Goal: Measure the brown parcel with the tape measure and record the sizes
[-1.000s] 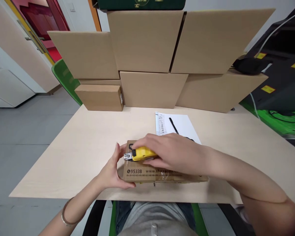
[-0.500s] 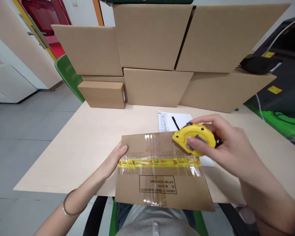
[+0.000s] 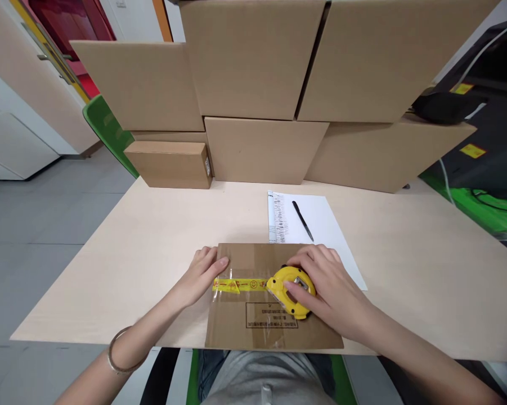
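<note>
Head view: right hand (image 3: 329, 287) grips the yellow box cutter (image 3: 291, 291) on the flat carton (image 3: 270, 326); left hand (image 3: 202, 273), fingers together, should steady the carton's edge.

Ahead of me a white sheet of paper (image 3: 316, 225) lies on the table (image 3: 152, 247) with a black pen (image 3: 303, 220) on it. Behind stand stacked cardboard boxes (image 3: 261, 84); a small box (image 3: 169, 164) and green chair (image 3: 105, 132) sit left.
</note>
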The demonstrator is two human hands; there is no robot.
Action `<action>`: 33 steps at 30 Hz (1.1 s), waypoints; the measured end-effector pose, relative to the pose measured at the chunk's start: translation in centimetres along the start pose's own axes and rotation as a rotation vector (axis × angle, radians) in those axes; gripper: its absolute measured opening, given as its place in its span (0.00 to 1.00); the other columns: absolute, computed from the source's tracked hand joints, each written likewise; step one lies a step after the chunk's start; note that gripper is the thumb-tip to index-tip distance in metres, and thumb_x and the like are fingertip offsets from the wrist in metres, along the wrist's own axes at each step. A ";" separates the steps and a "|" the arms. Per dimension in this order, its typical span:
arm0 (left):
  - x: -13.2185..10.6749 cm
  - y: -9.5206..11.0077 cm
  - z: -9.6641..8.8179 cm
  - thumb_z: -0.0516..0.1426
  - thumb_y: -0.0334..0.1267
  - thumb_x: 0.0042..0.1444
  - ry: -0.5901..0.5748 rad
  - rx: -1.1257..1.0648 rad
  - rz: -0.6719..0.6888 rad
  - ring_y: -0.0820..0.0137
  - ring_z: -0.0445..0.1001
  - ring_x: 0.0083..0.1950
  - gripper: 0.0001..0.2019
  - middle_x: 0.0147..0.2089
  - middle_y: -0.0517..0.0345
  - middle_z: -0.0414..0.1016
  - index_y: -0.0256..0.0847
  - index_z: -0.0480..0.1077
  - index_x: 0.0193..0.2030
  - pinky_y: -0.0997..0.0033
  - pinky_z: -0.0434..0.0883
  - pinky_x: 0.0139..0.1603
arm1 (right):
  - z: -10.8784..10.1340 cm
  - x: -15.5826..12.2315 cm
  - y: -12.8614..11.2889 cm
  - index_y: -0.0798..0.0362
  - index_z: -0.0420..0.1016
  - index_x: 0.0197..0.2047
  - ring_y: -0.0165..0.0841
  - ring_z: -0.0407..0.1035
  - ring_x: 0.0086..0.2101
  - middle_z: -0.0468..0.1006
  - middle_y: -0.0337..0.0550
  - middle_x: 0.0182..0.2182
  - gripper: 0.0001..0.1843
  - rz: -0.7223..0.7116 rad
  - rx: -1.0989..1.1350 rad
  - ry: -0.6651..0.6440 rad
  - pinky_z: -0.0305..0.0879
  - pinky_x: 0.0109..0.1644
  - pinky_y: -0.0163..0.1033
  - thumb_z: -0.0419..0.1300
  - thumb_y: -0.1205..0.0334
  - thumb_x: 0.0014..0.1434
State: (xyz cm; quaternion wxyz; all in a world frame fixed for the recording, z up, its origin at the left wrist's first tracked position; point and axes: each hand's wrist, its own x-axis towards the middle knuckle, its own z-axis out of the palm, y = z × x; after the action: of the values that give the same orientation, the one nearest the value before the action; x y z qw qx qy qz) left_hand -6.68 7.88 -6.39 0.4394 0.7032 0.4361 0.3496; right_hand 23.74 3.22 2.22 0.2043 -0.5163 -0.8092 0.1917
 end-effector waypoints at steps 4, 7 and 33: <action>0.2 0.3 0.1 0.52 0.57 0.65 -0.062 -0.037 -0.189 0.50 0.63 0.65 0.23 0.60 0.47 0.70 0.48 0.69 0.60 0.41 0.59 0.68 | -1.3 2.1 3.9 0.48 0.66 0.40 0.40 0.72 0.37 0.77 0.45 0.35 0.23 0.263 0.022 0.021 0.68 0.42 0.44 0.40 0.41 0.72; 0.6 0.1 0.6 0.51 0.59 0.65 -0.046 -0.231 -0.183 0.48 0.60 0.68 0.29 0.68 0.46 0.63 0.48 0.60 0.67 0.45 0.58 0.68 | -1.1 5.0 8.3 0.50 0.67 0.36 0.44 0.73 0.35 0.76 0.48 0.30 0.28 0.484 -0.153 -0.021 0.66 0.41 0.47 0.38 0.39 0.72; 2.1 0.4 3.0 0.62 0.49 0.50 0.110 -0.596 -0.180 0.65 0.69 0.38 0.17 0.40 0.58 0.70 0.43 0.70 0.43 0.69 0.66 0.35 | 7.0 8.8 17.1 0.57 0.74 0.42 0.24 0.67 0.23 0.74 0.35 0.29 0.13 0.287 0.626 -0.092 0.67 0.25 0.31 0.60 0.54 0.69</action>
State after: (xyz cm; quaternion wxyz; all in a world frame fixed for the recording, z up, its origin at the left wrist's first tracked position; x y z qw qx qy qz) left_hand -3.11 8.81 -6.86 0.6311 0.4822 0.3982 0.4591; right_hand 29.66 17.31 -11.44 0.2873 -0.5279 -0.6388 0.4804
